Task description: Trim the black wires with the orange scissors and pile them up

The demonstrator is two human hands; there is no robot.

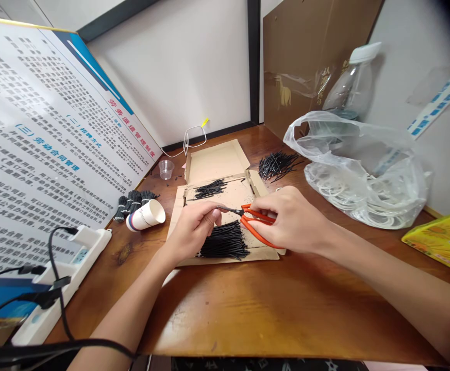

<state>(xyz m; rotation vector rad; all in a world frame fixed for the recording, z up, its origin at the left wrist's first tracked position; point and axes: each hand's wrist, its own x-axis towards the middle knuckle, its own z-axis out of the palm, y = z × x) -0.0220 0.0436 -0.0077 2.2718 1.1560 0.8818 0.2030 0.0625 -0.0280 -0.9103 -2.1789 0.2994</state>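
Note:
Between the thumb and forefinger of my left hand (pixel 194 226) is pinched the end of a thin black wire (pixel 227 208). My right hand (pixel 292 219) is closed around orange-handled pliers (pixel 259 234), whose handles are spread apart. Their dark jaws are at the wire's right end; whether they bite on it is too small to tell. Below both hands, a thick row of cut black wires (pixel 227 242) lies on an opened cardboard box (pixel 219 159), partly hidden by my left hand. A smaller bunch of black wires (pixel 210 189) lies farther back on the cardboard.
A loose pile of black wires (pixel 277 166) sits right of the box. At left are tied black bundles (pixel 132 202), a tipped paper cup (pixel 146 215), a plastic cup (pixel 166 169) and a power strip (pixel 76 268). A plastic bag (pixel 364 180) of white cords stands at right.

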